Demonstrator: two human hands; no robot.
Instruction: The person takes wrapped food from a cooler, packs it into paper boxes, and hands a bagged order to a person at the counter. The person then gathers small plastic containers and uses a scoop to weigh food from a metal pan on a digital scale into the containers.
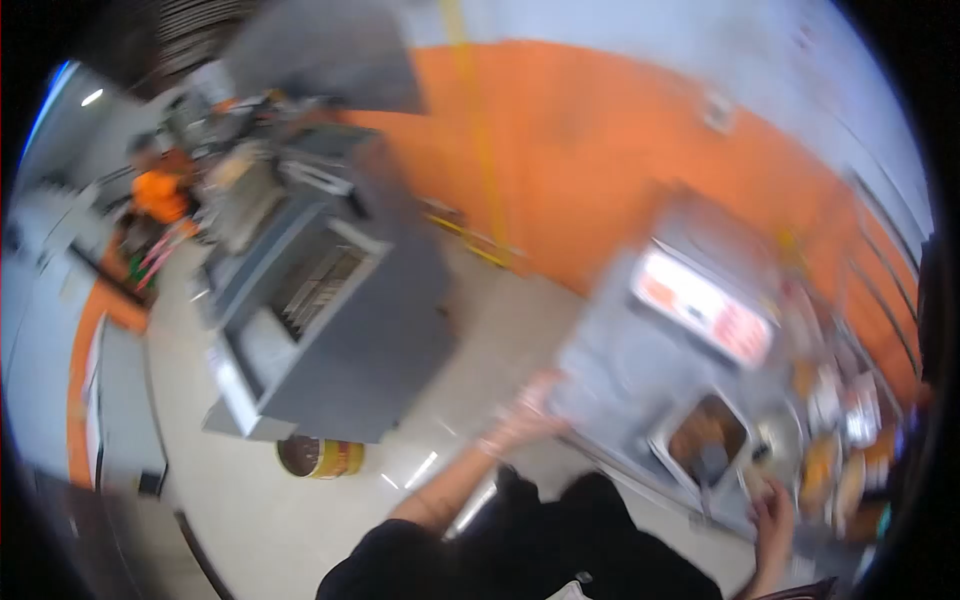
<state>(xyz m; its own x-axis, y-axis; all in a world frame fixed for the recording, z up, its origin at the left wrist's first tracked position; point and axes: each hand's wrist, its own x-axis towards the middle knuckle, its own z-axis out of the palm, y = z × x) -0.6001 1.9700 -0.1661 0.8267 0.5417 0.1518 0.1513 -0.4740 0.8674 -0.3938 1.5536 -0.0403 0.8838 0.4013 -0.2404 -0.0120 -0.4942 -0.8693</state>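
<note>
My left hand (527, 415) seems to wear a thin clear glove and is at the left edge of the metal counter (615, 385). Motion smears its fingers, so their pose is unclear. Over on the right, my right hand (775, 515) is bent, its fingers closed at a pale tan piece too blurred to name, by the near rim of a round metal bowl (790, 440). Left of that bowl sits a square metal pan (668, 432) of brown food, with a ladle-like utensil (710, 462) in it.
A white-and-red box or sign (705, 308) stands at the counter's back. Several blurred packages (860, 415) crowd its right end. Across the floor are a grey metal cooking unit (375, 310) and a yellow bucket (340, 458). A person in orange (160, 195) is far left.
</note>
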